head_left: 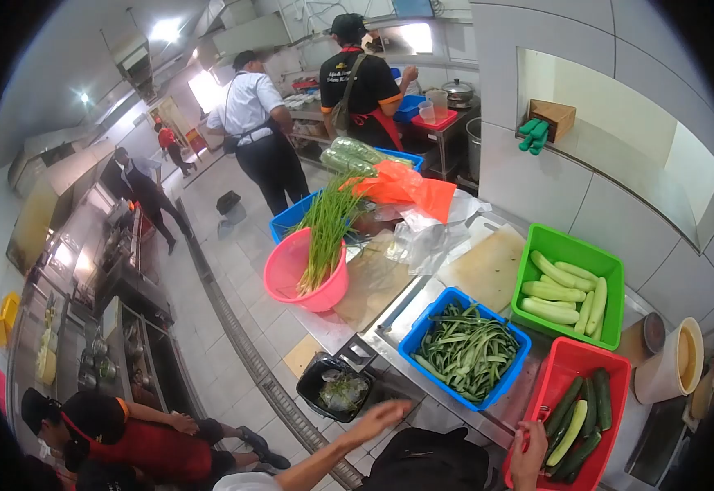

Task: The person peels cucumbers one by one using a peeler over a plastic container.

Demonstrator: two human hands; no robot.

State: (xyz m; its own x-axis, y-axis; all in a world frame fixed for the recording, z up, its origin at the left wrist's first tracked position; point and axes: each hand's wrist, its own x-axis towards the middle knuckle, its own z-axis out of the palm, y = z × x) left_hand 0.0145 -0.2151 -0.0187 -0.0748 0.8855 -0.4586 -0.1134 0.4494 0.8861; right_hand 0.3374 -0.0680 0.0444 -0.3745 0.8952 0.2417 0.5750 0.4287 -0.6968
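My left hand (383, 416) is held out over the floor, below the blue basin (522, 360), fingers stretched and slightly blurred, nothing visible in it. That basin is heaped with green cucumber peelings (467, 352). At the left side of the red basin (565, 353), my right hand (529, 454) has its fingers curled in; what they grip is too small to make out. Dark green cucumbers (602, 397) lie in the red basin, along with a pale peeled one (569, 434). Several peeled cucumbers (557, 290) fill the green basin (619, 303) behind it.
A pink basin (279, 282) of green onions (324, 237) stands at the counter's far left, beside orange plastic (410, 188). Below is a black bin (308, 380) with scraps. A white bucket (655, 376) stands at right. A co-worker in a red apron (144, 442) is lower left; others stand farther back.
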